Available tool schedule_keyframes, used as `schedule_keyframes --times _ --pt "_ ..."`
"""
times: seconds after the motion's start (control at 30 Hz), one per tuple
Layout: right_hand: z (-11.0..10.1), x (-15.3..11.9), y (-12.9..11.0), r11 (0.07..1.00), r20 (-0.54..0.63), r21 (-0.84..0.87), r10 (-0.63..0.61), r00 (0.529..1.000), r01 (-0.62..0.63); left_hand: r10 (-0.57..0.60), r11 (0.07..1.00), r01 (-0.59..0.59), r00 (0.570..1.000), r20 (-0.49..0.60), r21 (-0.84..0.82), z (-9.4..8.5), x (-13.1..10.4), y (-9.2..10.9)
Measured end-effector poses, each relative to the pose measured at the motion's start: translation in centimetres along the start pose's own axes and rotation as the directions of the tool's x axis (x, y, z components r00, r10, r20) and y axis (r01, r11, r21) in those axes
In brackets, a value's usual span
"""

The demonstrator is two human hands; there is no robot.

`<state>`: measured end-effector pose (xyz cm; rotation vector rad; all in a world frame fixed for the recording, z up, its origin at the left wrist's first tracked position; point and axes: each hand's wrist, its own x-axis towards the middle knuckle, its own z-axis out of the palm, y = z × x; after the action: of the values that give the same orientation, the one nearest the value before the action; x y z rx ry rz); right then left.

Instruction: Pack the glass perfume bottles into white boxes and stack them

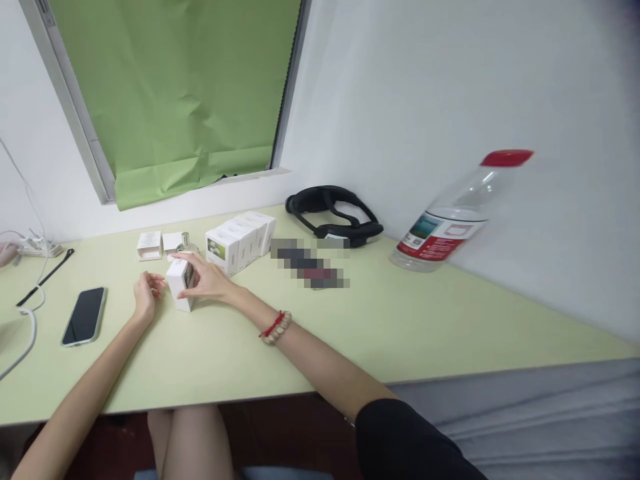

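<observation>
My right hand [210, 277] is closed around a small white box [179, 287], thumb on its near side and fingers over the top. The box stands upright on the table, and a dark picture shows on its side. My left hand [146, 295] rests on the table just left of the box, apart from it, with loosely bent fingers and nothing held. Behind the box stands a glass bottle [185, 240] with a metallic neck, partly hidden by my right hand. An opened white carton [150, 245] and a white piece [173, 242] lie beside the bottle.
Several white boxes [241, 241] stand in a row behind my right hand. A black headset [335, 213] lies near the wall. On the right a large plastic bottle [440, 227] has a red cap. A phone [85, 317] and white cables [31, 340] are on the left.
</observation>
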<state>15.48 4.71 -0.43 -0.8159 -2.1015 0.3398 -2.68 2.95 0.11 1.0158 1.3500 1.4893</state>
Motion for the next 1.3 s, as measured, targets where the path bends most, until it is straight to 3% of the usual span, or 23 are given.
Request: schedule_keyframes --times 0.1,0.27,0.53,0.67,0.87,1.0,1.07,1.17,1.3 --pt "0.5 -0.3 0.4 0.993 0.019 0.105 0.043 0.999 -0.045 -0.008 1.0 0.008 1.0 0.003 -0.008 0.0 -0.1 -0.1" --pt "1.2 -0.6 -0.3 0.977 0.021 0.127 0.169 0.985 -0.17 -0.03 0.999 0.03 0.999 -0.019 -0.029 0.0 0.1 -0.3" --pt "1.4 -0.6 -0.3 0.988 -0.127 -0.079 0.121 0.984 -0.132 -0.024 0.998 0.018 0.995 -0.097 -0.061 -0.1 0.3 -0.1" --pt "2.0 -0.8 -0.8 0.975 -0.212 -0.143 0.14 0.967 -0.172 0.029 0.997 -0.037 0.992 -0.12 -0.063 -0.1 0.1 -0.1" --pt "1.6 -0.7 -0.5 0.952 -0.428 -0.226 0.093 0.899 -0.206 0.041 0.999 -0.041 0.993 -0.113 -0.005 0.0 0.0 -0.4" --pt "1.0 -0.5 -0.1 0.963 -0.547 -0.233 -0.017 0.837 -0.133 0.042 0.999 -0.04 0.995 -0.091 0.022 0.2 -0.1 -0.4" --pt "1.2 -0.5 -0.1 0.967 -0.532 -0.243 -0.07 0.844 -0.073 0.046 0.999 -0.044 0.996 -0.079 0.027 0.2 -0.2 -0.4" --pt "1.8 -0.6 -0.2 0.966 -0.413 -0.258 -0.106 0.904 -0.005 0.052 0.998 -0.051 0.996 -0.066 0.023 0.3 -0.3 -0.4" --pt "2.5 -0.9 -0.4 0.972 -0.338 -0.228 -0.021 0.941 -0.06 0.046 0.999 -0.044 0.997 -0.058 0.03 0.3 -0.4 -0.4"
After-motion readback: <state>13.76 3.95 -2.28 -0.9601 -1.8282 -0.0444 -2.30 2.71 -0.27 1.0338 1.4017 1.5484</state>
